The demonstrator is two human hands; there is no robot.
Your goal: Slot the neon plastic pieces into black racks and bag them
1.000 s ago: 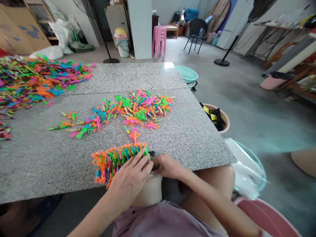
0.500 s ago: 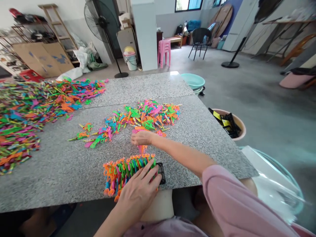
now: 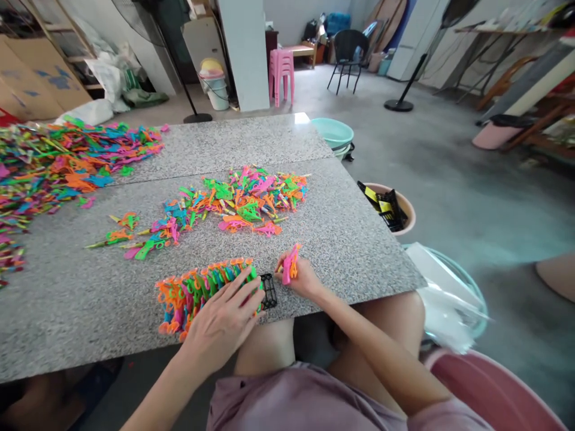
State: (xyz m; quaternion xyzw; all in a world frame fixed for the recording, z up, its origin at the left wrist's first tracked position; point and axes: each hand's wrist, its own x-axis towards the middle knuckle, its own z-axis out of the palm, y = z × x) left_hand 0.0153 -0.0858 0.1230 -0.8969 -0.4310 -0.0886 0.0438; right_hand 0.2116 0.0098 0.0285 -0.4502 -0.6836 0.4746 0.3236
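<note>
- The right hand point(image 3: 304, 280) has its fingers closed around a pink and orange plastic toy point(image 3: 290, 264) that looks like a little gun. It is held up over the speckled stone table point(image 3: 359, 251), near the right end of the black rack point(image 3: 268, 291) and apart from it.
- The left hand point(image 3: 221, 320) lies over the right end of the packed row of toys point(image 3: 194, 294). Its fingers are stretched out and touch the toys. Its thumb is hidden, so I cannot tell if it pinches anything.
- The little toy should be very light, so a soft pinch with thumb and fingers is likely enough.
- It looks like hard, shiny plastic. It may be a bit slippery and should not squash, but its thin loops could bend or snap if squeezed hard.
- The best place to hold it is probably the thick pink part, not the thin orange bits.
- The black rack is full of holes and looks stiff but light. It could slide, so holding it down seems wise.
- Toys in the loose pile point(image 3: 249, 206) lie on top of each other, and their loops could catch. Lifting one by its fat part would likely be easiest.
</note>
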